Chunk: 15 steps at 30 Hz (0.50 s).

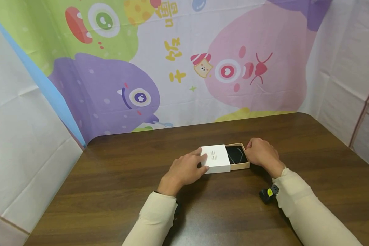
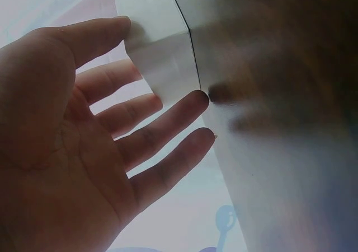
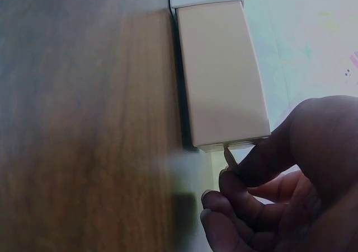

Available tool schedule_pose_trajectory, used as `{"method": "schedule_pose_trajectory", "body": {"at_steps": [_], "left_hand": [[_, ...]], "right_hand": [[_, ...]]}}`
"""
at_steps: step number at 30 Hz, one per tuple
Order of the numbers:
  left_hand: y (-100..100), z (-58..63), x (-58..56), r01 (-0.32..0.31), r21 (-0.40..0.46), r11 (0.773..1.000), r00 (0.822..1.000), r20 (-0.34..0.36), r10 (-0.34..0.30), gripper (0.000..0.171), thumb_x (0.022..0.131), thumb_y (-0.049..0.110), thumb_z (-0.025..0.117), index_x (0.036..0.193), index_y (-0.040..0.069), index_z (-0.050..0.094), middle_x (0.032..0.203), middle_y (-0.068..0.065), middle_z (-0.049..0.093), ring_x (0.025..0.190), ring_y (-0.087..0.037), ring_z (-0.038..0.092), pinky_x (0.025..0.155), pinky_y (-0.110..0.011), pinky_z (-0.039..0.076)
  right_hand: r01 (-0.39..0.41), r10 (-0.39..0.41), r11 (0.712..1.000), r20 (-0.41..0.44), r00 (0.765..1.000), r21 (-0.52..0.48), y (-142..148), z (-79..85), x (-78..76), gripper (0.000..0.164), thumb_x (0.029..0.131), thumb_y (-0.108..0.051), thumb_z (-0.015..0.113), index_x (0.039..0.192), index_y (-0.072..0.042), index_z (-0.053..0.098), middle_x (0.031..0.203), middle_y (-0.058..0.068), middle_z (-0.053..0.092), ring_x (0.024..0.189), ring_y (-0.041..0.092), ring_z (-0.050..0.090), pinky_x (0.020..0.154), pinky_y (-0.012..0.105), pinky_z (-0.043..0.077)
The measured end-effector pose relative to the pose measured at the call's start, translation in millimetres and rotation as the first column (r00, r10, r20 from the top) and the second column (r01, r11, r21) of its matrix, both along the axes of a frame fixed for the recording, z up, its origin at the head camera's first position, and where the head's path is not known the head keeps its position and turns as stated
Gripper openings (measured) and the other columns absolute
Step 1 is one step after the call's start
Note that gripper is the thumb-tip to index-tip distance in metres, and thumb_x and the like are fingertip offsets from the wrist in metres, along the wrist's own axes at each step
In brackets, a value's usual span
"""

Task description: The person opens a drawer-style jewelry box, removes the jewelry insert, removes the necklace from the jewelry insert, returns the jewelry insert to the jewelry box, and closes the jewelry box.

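Left hand (image 1: 184,168): wrist low, back of the hand up, fingers spread and fairly straight, thumb and fingertips touching the left end of a white rectangular cardboard cover (image 1: 214,158) with small dark print. Right hand (image 1: 262,152): bent in at the wrist, fingers curled — thumb and forefinger pinch a thin pale tab (image 3: 230,159) at the outer end of a beige cardboard tray (image 1: 240,166). Tray sits partly out of the cover, on the right; both lie between the hands on a dark brown wood-grain table (image 1: 110,191).

Counts: one cover, one tray, one black flat pad (image 1: 235,153) inside, what looks like one thin silvery chain (image 1: 242,156) on it — exact strands too small to tell. Two forearms, two cream sleeves (image 1: 156,213), one table, one printed cartoon cloth (image 1: 184,102) behind.
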<state>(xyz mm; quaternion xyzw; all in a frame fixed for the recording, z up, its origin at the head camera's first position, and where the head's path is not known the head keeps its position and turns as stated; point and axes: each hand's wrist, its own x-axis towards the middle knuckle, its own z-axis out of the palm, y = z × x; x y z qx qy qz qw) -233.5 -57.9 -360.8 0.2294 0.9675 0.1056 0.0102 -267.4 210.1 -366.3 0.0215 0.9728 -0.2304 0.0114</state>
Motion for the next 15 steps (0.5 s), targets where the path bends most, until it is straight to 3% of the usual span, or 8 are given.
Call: {"method": "schedule_pose_trajectory", "body": {"at_steps": [15], "left_hand": [[0.5, 0.5, 0.8, -0.004, 0.005, 1.0, 1.0, 0.001, 0.004, 0.05, 0.09, 0.043, 0.056, 0.136, 0.024, 0.048, 0.147, -0.001, 0.033, 0.127, -0.024, 0.042, 0.094, -0.049, 0.039]], "right_hand": [[0.005, -0.005, 1.0, -0.003, 1.0, 0.006, 4.3, 0.7, 0.3, 0.014, 0.082, -0.019, 0.048, 0.083, -0.011, 0.059, 0.087, 0.008, 0.058, 0.075, 0.027, 0.053, 0.058, 0.042, 0.039]]}}
